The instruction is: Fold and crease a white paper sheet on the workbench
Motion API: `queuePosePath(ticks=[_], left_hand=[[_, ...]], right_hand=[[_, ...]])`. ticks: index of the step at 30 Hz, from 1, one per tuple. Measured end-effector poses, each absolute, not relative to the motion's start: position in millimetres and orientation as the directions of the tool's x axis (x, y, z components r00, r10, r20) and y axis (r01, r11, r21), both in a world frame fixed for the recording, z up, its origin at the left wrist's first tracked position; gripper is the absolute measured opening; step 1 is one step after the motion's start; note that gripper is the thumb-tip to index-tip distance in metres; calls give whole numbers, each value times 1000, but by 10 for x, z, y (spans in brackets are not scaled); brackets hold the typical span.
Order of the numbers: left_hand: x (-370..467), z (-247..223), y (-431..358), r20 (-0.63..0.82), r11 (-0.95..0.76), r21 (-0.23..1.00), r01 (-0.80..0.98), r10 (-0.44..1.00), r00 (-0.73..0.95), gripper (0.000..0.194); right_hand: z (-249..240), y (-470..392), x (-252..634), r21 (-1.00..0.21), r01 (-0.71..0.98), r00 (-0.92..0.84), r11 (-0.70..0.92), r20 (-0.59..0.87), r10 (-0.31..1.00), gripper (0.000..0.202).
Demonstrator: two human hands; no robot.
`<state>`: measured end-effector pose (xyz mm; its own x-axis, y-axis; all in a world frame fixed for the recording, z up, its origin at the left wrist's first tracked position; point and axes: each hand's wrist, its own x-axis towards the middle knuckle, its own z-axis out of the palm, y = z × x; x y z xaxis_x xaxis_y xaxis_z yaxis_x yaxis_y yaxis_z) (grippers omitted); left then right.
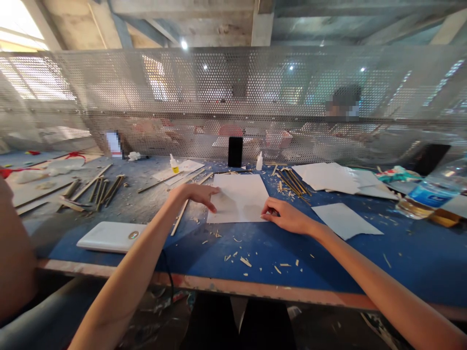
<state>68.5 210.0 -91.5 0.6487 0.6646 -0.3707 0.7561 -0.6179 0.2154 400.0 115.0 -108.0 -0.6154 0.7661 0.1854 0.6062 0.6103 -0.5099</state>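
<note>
Clear plastic forms the large bottle (432, 194) at the right of the blue table (310, 262); amber colour shows toward its base, though whether this is liquid or something behind the wall cannot be told. Two small nozzle bottles stand upright farther back: a yellow-labelled bottle (174, 165) at left and a plain white bottle (259, 162) near the dark phone (235, 151). The contents of both are not visible.

The white sheet (239, 194) lies flat at centre, between the hands. The left hand (197, 194) is spread, thumb and forefinger apart, their tips over the sheet's left margin. The right hand (279, 214) is curled, thumb and fingertips drawn close together at the lower right edge; whether they pinch the paper or merely rest on it cannot be told.

The large bottle's upper end is blurred near the frame's right border. A neighbouring person's arm (16, 248) is cut off at left. Behind the perforated metal screen (204, 97), another person's head is obscured.
</note>
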Motion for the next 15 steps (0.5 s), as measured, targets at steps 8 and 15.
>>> queuePosePath(ticks=[8,15], left_hand=[[775,-977,2103,-358,-607,223,763,677,643,105],[1072,-1001,1976,-339,-645,285,709,624,704,108]], right_hand=[[-1136,1116,3889,-492,583,-607,647,266,749,15],[-1184,1075,3779,-460,573,-626,678,289,724,18]])
